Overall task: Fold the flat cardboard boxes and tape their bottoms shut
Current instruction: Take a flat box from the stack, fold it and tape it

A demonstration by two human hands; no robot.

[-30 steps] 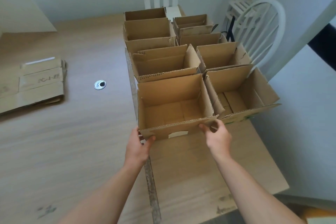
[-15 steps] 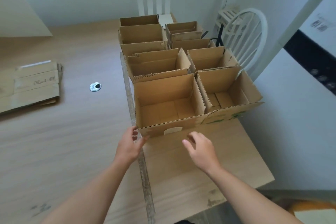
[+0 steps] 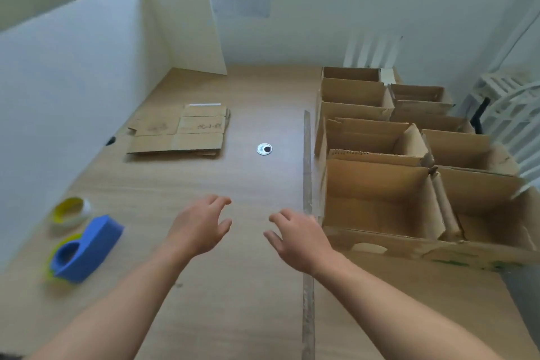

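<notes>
Head view: left hand point(image 3: 201, 226) and right hand point(image 3: 295, 238) both over table point(image 3: 233, 301), fingers spread and loose, holding nothing. Flat cardboard stack point(image 3: 178, 133) far left of hands, well apart. Folded boxes point(image 3: 409, 172) in rows on right; nearest box point(image 3: 377, 202) just beside right hand, not touching. Blue tape dispenser point(image 3: 84, 248) and tape roll point(image 3: 70, 210) near left.
</notes>
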